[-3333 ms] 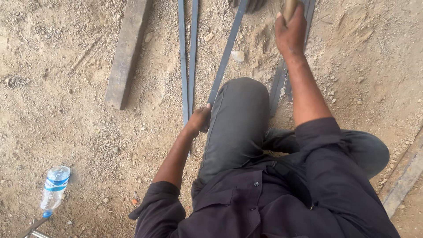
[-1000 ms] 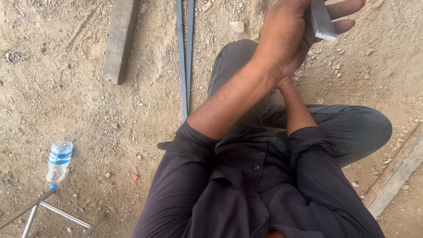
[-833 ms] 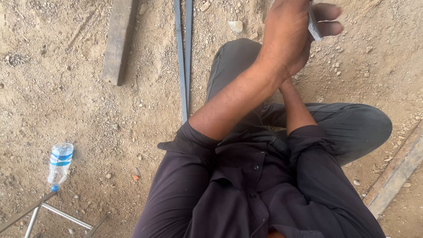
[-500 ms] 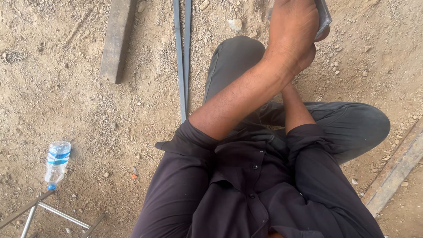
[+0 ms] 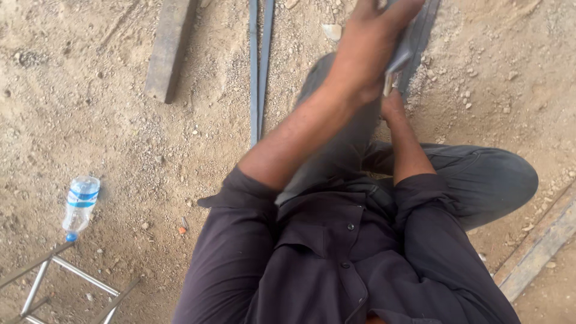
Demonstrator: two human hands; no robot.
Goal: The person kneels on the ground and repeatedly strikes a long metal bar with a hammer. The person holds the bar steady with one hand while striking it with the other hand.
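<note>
I sit on dusty ground in a dark shirt and grey trousers. My left hand [image 5: 371,42] is raised over my bent knee, blurred with motion, its fingers wrapped on a flat grey metal piece [image 5: 403,53]. My right hand [image 5: 393,107] is just below it, mostly hidden behind my left forearm. A short tan stub [image 5: 387,84] shows above the right hand; its grip is hidden. A dark metal strip [image 5: 420,36] runs away from me under both hands.
Two long thin metal bars [image 5: 259,66] lie on the dirt to the left of my knee, and a wooden plank [image 5: 168,48] farther left. A plastic water bottle [image 5: 81,204] and a metal rod frame [image 5: 54,282] are at lower left. Another plank [image 5: 540,246] lies at lower right.
My left hand left my knee and rose to grip the grey metal piece. Over the last second it stayed up there, shifting slightly, and is now blurred.
</note>
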